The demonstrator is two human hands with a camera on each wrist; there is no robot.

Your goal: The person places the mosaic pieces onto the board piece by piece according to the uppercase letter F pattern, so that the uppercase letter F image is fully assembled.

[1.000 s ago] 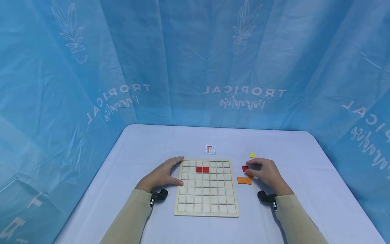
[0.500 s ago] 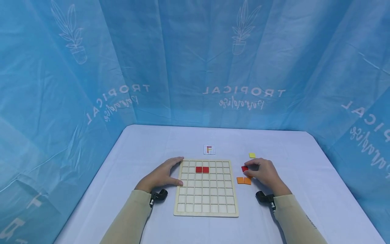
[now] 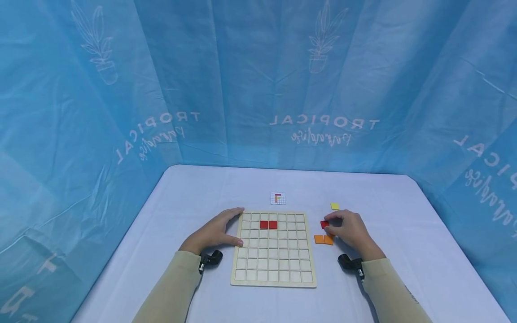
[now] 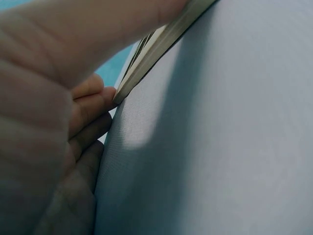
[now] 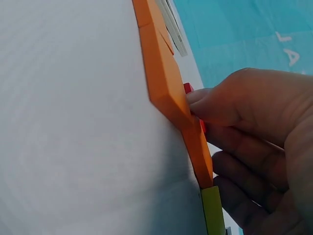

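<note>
My left hand (image 3: pixel 214 231) rests at the left edge of a pale wooden grid board (image 3: pixel 273 258), its thumb and fingers spread and touching the rim. In the left wrist view the board's edge (image 4: pixel 151 58) shows beyond the thumb. Two red square tiles (image 3: pixel 268 224) lie side by side in the board's second row. Right of the board, my right hand (image 3: pixel 351 227) pinches a loose red tile (image 3: pixel 324 224) between thumb and forefinger. In the right wrist view, orange tiles (image 5: pixel 161 68) partly hide that red tile (image 5: pixel 188 88).
Two orange tiles (image 3: pixel 319 239) lie nearest the board's right side, with another orange one partly under the right hand. A yellow tile (image 3: pixel 335 206) sits farther back. Behind the board is a small printed pattern card (image 3: pixel 278 198). A white cloth (image 3: pixel 210 184) covers the table.
The right hand's fingers have drawn slightly closer together over the loose red tile, and its wrist has shifted a little to the left. Left hand and board stay put.
</note>
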